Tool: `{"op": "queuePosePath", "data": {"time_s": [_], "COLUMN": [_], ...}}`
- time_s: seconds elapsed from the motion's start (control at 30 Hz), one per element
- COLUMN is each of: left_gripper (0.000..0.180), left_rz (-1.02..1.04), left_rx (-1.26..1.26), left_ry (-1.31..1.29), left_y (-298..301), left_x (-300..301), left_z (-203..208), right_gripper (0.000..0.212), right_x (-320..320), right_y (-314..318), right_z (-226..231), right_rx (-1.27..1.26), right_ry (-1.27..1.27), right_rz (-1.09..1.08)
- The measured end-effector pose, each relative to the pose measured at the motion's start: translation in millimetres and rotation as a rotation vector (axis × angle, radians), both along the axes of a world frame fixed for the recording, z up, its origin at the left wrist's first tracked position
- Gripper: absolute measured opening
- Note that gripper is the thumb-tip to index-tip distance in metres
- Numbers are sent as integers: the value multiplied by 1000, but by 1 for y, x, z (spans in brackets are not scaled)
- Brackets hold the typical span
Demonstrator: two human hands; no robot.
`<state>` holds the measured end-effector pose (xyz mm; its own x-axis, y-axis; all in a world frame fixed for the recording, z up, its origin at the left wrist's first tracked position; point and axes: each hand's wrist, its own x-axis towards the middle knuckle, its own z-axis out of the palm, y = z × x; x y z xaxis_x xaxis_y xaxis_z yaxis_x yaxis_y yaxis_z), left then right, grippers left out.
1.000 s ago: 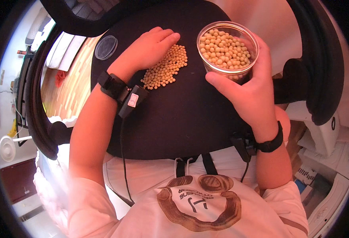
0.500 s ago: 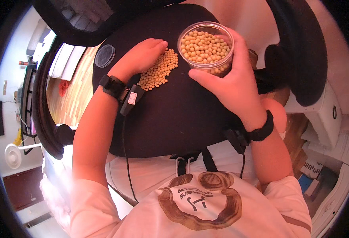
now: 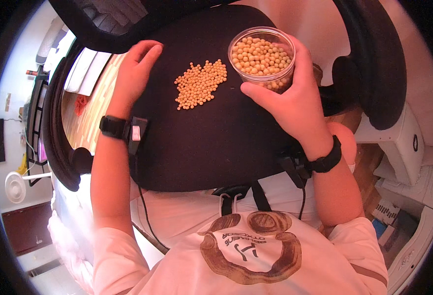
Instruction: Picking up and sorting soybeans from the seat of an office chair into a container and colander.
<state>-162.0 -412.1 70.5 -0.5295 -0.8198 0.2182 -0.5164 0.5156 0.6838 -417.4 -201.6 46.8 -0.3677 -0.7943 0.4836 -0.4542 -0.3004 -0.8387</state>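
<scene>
A clear round plastic cup (image 3: 261, 58) full of yellow beans sits on the black chair seat (image 3: 201, 142), with my right hand (image 3: 290, 101) wrapped around its near side. A loose pile of the same beans (image 3: 199, 83) lies on the seat just left of the cup. My left hand (image 3: 134, 71) rests flat on the seat to the left of the pile, fingers together and pointing away, holding nothing and a short gap from the beans. Both wrists wear black bands.
The chair's black armrests curve along the left (image 3: 59, 147) and right (image 3: 373, 64) sides, its backrest at the top. A wooden floor shows on the left. A white fan (image 3: 17, 187) stands far left, white boxes at the right.
My left hand has slid off the bean pile to its left, uncovering it. My right hand still holds the cup beside the pile.
</scene>
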Motion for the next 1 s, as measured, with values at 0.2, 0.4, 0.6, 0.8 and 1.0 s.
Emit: {"op": "queuePosePath", "data": {"time_s": [0.2,0.4,0.6,0.8,1.0], "left_gripper": [68,44,34,33,33], "left_rz": [200,366,422,51,4], "left_rx": [-536,-549,-341,110,140], "left_ry": [-483,-406,-3,477,484], "left_y": [-60,-65,-6,29,56], "left_x": [68,94,56,21,15], "left_z": [-72,-66,-46,-54,-54], "right_gripper": [86,89,89,88,86], "right_x": [2,1,3,2,3], "right_y": [-1,-1,-2,-2,-1], "right_z": [0,-1,0,-2,-2], "right_rx": [-26,-15,8,3,22], "right_ry": [-9,55,54,52,84], "right_rz": [25,2,1,29,57]}}
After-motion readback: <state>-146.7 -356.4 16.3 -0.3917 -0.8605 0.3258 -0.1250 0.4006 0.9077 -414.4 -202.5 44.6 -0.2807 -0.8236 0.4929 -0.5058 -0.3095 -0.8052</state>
